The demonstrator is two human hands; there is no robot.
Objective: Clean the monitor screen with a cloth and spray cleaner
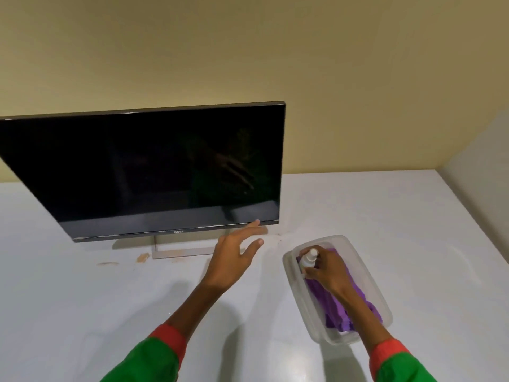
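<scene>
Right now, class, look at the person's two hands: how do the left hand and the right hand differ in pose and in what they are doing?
The left hand is open with fingers spread and holds nothing; the right hand has its grip closed round the white spray bottle.
The left hand reaches toward the monitor, its fingertips near the lower bezel; the right hand is down inside the clear container, over the purple cloth.
Both come out of green sleeves with red cuffs.
</scene>
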